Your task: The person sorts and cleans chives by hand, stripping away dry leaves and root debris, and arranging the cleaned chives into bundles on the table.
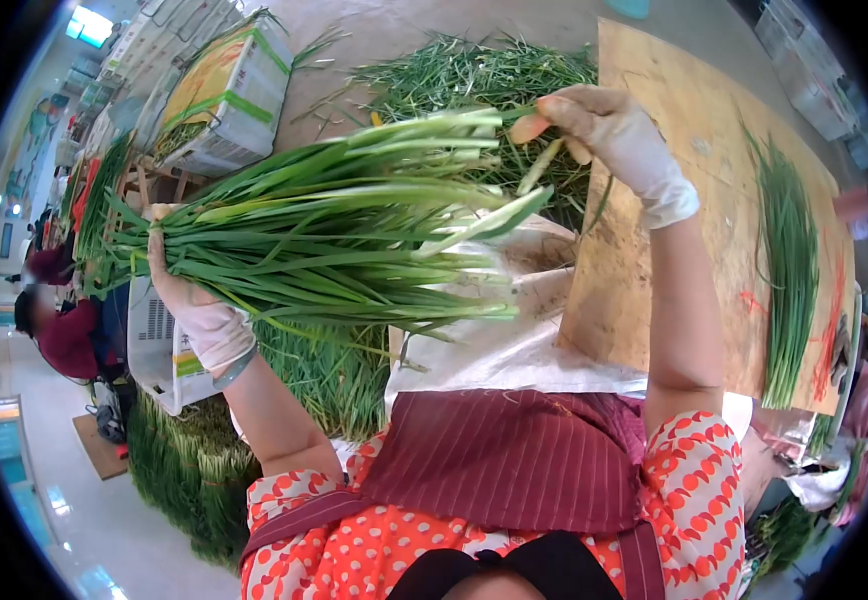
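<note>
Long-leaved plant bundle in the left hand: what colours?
Head view: the bundle is green, paler at its stem ends.

The wooden board [734, 230] is looking matt, the pinstriped apron [504, 460] is showing cloth, the leafy bundle [294, 245] is gleaming smoothly.

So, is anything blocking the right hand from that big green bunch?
Nothing visible blocks it: the right hand is near the pale ends of the green bunch, which the left hand holds. Only a pale stalk shows there.
</note>
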The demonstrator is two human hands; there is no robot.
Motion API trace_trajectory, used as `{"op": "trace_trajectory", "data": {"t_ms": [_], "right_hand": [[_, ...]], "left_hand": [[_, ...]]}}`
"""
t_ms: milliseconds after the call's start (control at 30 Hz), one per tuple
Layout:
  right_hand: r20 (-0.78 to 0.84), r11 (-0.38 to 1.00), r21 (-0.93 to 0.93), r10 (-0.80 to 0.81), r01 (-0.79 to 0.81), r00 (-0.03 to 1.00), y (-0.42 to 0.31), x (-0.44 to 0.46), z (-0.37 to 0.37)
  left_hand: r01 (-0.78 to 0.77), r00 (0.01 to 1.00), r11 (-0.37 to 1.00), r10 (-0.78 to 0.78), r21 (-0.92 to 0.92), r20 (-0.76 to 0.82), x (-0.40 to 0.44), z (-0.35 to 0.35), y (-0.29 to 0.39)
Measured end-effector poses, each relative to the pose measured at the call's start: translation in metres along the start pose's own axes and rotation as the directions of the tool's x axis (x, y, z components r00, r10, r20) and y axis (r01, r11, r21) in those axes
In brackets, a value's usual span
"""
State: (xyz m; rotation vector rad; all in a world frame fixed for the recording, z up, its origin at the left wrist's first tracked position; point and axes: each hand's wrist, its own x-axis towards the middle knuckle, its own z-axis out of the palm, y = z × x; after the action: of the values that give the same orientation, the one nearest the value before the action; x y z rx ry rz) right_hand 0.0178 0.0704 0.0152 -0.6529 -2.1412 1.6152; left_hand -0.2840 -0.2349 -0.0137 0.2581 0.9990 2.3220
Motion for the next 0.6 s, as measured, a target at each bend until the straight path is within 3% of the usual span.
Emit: {"op": "trace_trajectory", "data": {"t_ms": [100, 167, 267, 333, 400, 433, 500, 533, 567, 600], "right_hand": [[-0.161, 0.984, 0.039, -0.164, 0.173, 0.973, -0.001, -0.002, -0.003], [-0.208, 0.983, 0.015, -0.176, 0.184, 0.962, -0.006, -0.007, -0.004], [-0.282, 0.972, -0.009, -0.229, 0.236, 0.932, -0.004, -0.012, -0.004], [-0.356, 0.963, 0.029, -0.240, 0.267, 0.903, 0.001, -0.017, -0.011], [-0.426, 0.979, -0.063, -0.202, 0.194, 0.882, 0.016, -0.018, -0.026], [-0.569, 0.951, 0.064, -0.213, 0.301, 0.794, 0.019, -0.016, -0.030], [-0.649, 0.927, 0.144, -0.175, 0.346, 0.740, 0.027, -0.013, -0.051], [-0.687, 0.910, 0.180, -0.155, 0.373, 0.710, 0.027, -0.011, -0.057], [-0.585, 0.993, 0.001, -0.094, 0.117, 0.805, 0.030, -0.005, -0.057], [-0.493, 0.969, -0.210, 0.010, -0.130, 0.870, 0.025, -0.001, -0.048]], "left_hand": [[-0.018, 1.000, 0.998, 0.019, -0.056, 0.009, 0.001, -0.014, -0.004], [-0.086, 0.996, 0.989, 0.080, -0.117, -0.049, -0.003, -0.012, -0.009], [-0.101, 0.995, 0.992, 0.101, -0.070, -0.002, -0.010, -0.007, -0.012], [-0.080, 0.997, 0.988, 0.080, -0.134, -0.008, -0.010, -0.007, -0.012], [-0.101, 0.984, 0.993, 0.091, -0.065, -0.151, -0.013, -0.005, -0.014], [-0.098, 0.985, 0.993, 0.087, -0.067, -0.152, -0.010, -0.014, -0.013], [-0.039, 0.999, 0.982, 0.043, -0.186, 0.020, -0.008, -0.032, -0.007], [-0.040, 0.999, 0.982, 0.043, -0.187, 0.016, -0.010, -0.032, -0.007], [-0.076, 0.996, 0.985, 0.067, -0.153, -0.062, -0.013, -0.029, -0.007], [-0.107, 0.986, 0.987, 0.090, -0.116, -0.139, -0.016, -0.020, -0.009]]}}
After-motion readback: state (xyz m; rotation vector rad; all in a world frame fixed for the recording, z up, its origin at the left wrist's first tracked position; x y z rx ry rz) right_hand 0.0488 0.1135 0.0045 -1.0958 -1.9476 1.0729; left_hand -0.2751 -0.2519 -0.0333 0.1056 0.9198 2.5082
